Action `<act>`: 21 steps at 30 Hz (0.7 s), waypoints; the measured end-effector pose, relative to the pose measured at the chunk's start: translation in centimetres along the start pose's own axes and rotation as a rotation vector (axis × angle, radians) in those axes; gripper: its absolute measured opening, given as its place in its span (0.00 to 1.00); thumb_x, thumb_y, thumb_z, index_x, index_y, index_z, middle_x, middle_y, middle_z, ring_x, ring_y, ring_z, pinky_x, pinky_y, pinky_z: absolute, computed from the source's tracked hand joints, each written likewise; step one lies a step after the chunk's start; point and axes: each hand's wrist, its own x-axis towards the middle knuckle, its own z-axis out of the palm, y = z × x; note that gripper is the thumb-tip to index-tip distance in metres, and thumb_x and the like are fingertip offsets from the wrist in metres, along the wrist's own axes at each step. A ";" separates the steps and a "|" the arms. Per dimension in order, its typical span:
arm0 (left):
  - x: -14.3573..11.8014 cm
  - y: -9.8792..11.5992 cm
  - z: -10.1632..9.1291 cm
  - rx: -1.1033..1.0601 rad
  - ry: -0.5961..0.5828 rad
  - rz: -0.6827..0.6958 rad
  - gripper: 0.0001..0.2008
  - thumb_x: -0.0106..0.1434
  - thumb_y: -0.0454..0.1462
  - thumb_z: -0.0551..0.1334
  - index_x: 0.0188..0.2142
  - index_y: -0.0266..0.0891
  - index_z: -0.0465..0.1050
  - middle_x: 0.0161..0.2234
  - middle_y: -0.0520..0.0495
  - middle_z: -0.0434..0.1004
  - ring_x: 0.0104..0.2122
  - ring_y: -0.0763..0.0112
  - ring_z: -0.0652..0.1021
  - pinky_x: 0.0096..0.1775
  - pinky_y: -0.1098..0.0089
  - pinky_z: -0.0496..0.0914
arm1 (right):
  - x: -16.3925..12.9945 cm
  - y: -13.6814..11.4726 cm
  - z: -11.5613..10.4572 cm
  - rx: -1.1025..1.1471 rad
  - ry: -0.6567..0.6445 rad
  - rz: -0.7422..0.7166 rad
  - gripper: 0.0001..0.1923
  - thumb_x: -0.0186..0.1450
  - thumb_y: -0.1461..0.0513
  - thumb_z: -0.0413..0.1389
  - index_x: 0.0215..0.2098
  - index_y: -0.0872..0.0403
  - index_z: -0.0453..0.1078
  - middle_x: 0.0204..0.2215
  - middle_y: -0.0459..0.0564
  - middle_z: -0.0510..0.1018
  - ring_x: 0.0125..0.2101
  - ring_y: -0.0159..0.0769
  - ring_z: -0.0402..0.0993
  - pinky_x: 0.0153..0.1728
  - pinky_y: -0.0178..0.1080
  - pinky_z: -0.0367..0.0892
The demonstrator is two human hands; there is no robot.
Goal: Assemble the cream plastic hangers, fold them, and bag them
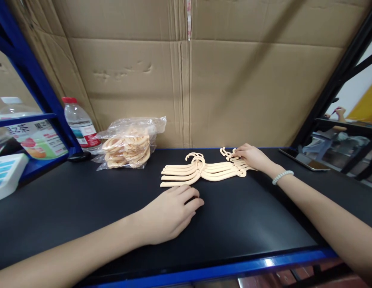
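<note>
Right hand [250, 157] stretched far forward, fingers together on the right ends of the hangers [200, 170], pinching at them; whether fully clamped cannot be told. Hangers fanned flat on the worktop [84, 204], hooks at the middle, spreading leftward from that grip. Left hand [170, 214] palm-down on the worktop, fingers loosely together, holding nothing, just short of the hangers' left ends. Bag [128, 144] of more hangers well left of the right hand, bottle [79, 124] beyond it.
</note>
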 end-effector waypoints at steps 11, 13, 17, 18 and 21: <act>-0.9 1.9 0.1 0.104 -0.033 -0.053 0.20 0.66 0.33 0.51 0.57 0.35 0.63 0.53 0.37 0.67 0.50 0.53 0.70 0.47 0.56 0.70 | -0.1 -1.1 -0.7 -0.036 0.127 0.060 0.16 0.65 0.65 0.45 0.36 0.55 0.76 0.37 0.56 0.76 0.39 0.46 0.68 0.40 0.48 0.70; -1.0 2.0 0.1 0.100 -0.025 -0.053 0.20 0.66 0.33 0.51 0.57 0.36 0.62 0.53 0.37 0.67 0.51 0.53 0.70 0.47 0.56 0.70 | -0.2 -1.2 -1.0 -0.006 0.220 0.110 0.16 0.66 0.65 0.45 0.35 0.55 0.75 0.35 0.56 0.75 0.39 0.46 0.69 0.38 0.47 0.70; -1.3 2.2 -0.1 0.065 -0.012 -0.069 0.21 0.65 0.33 0.51 0.58 0.36 0.62 0.54 0.36 0.67 0.52 0.51 0.69 0.49 0.54 0.69 | 0.3 -2.4 -2.2 0.084 0.430 0.180 0.13 0.65 0.63 0.47 0.35 0.55 0.74 0.32 0.55 0.74 0.33 0.41 0.71 0.34 0.44 0.69; -1.3 2.3 -0.2 0.039 -0.015 -0.080 0.21 0.65 0.32 0.51 0.58 0.36 0.62 0.54 0.36 0.67 0.53 0.51 0.69 0.49 0.54 0.69 | 0.5 -3.1 -2.6 0.124 0.479 0.190 0.12 0.65 0.63 0.48 0.34 0.55 0.73 0.31 0.54 0.74 0.31 0.40 0.71 0.32 0.43 0.69; -1.2 2.2 -0.2 -0.156 -0.004 -0.114 0.19 0.64 0.32 0.53 0.55 0.38 0.65 0.54 0.38 0.67 0.53 0.55 0.69 0.52 0.55 0.66 | 1.4 -6.2 -3.5 0.365 0.597 0.239 0.07 0.63 0.61 0.52 0.31 0.54 0.72 0.29 0.51 0.75 0.28 0.37 0.72 0.31 0.42 0.70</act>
